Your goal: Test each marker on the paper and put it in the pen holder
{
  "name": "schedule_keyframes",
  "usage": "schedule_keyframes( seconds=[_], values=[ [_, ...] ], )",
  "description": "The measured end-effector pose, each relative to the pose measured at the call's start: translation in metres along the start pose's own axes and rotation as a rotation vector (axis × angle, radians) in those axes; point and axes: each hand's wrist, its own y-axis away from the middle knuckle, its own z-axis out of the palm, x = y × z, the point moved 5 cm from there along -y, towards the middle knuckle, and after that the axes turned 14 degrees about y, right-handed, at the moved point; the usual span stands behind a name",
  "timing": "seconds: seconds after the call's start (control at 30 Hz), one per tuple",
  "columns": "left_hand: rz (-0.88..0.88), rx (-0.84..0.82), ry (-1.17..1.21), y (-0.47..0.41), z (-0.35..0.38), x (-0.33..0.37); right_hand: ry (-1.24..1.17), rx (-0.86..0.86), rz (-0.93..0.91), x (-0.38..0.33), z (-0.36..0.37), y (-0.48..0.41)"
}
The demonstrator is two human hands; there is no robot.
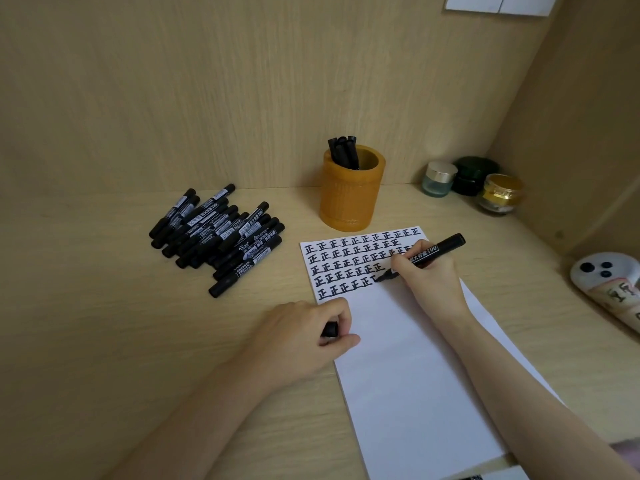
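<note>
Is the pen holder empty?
No, several black markers stand inside the pen holder.

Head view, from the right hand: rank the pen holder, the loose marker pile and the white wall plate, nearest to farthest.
1. Pen holder: behind the paper, up-left of the right hand.
2. Marker pile: on the desk, far left.
3. White wall plate: high on the back wall.
</note>
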Motion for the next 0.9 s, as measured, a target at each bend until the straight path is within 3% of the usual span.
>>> schedule_keyframes(
  seconds=[0.9],
  values=[
    [-0.019,-0.006,-0.003,0.0001,0.0010,-0.0022,-0.002,-0.024,-0.027,-0.0065,0.0003,0.0034]
  ],
)
